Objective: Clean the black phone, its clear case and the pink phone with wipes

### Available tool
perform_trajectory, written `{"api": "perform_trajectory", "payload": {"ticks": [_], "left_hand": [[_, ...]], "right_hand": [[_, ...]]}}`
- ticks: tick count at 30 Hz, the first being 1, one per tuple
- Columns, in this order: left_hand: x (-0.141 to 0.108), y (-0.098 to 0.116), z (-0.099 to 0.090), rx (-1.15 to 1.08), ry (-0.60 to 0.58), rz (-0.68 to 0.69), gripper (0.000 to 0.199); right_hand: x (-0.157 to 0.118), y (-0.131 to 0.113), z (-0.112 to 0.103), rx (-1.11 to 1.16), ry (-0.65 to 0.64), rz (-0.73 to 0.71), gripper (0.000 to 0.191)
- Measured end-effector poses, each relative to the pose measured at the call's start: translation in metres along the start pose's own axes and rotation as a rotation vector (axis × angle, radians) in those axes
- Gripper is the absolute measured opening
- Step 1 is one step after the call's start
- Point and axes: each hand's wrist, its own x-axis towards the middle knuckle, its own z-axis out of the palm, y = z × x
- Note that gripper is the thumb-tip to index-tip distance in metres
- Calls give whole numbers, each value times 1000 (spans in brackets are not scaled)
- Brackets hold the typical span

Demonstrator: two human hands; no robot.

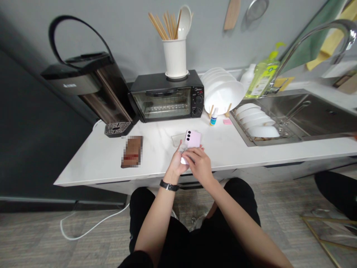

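A lilac smartphone lies back side up in my left hand, its camera lenses toward the upper left. My left fingers wrap under and around the phone, above the counter's front edge. Over the lower part of its back, my right hand has its fingers drawn together. Near those fingertips shows something pale and crumpled, like a wipe or thin cloth; which hand grips it is hard to make out. Just behind the phone, a clear phone case rests on the counter.
On the white counter stand a small spray bottle, a pink piece, a pixelated brown item, a toaster oven and a water dispenser. White plates stand beside the sink, which holds bowls.
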Motion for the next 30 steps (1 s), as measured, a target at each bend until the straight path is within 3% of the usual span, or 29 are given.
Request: {"api": "perform_trajectory", "payload": {"ticks": [4, 10, 21, 30], "left_hand": [[-8, 2, 3, 22, -62, -34, 61], [-8, 0, 6, 35, -74, 8, 57], [-11, 2, 11, 27, -66, -85, 46], [-5, -1, 6, 73, -29, -54, 36]], "right_hand": [[-22, -10, 0, -5, -26, -19, 24], [-26, 1, -9, -113, 73, 20, 24], [32, 41, -19, -198, 187, 137, 26], [61, 32, -5, -97, 177, 142, 25]]}}
